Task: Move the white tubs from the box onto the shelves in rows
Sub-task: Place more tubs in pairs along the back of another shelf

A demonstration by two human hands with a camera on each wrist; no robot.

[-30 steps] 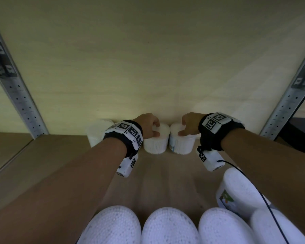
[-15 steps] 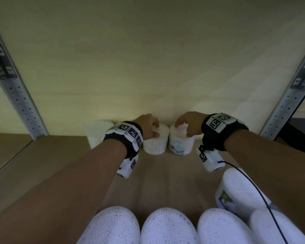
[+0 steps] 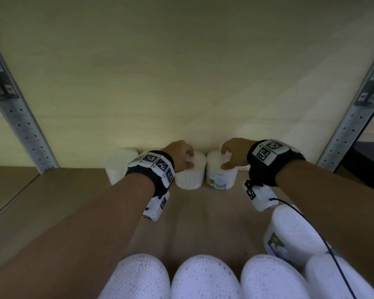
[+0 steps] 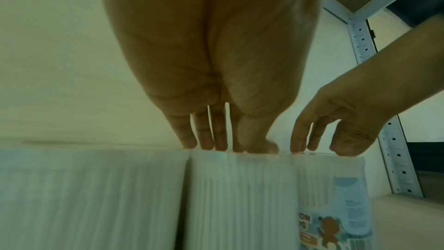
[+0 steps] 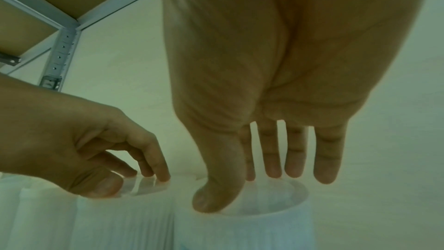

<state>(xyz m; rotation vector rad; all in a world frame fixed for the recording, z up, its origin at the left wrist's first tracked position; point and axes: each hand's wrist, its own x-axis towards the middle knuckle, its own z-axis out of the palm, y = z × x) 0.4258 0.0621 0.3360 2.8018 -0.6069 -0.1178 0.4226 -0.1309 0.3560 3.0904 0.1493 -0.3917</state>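
At the centre of the head view both hands reach to the back of the shelf [image 3: 214,212], where white tubs stand in a row against the back wall [image 3: 181,83]; the left hand [image 3: 179,156] sits on top of the plain tub [image 3: 189,173], its fingers [image 4: 204,136] bent down with the tips on the lid and the thumb at the near rim, so it holds the tub lightly from above; the right hand [image 3: 234,153] arches over the labelled tub [image 3: 221,175] just to the right, thumb at the near rim and fingers [image 5: 271,159] spread over the lid, tips touching or just above it, I cannot tell which; the two tubs stand upright and side by side, touching or nearly so. Left of centre a further tub [image 3: 117,165] stands in the same row, partly behind the left wrist; along the bottom edge of the frame more tubs [image 3: 203,277] show their white tops, one at lower right [image 3: 289,234] with a picture label. Perforated metal uprights [image 3: 26,130] run up both sides of the frame.
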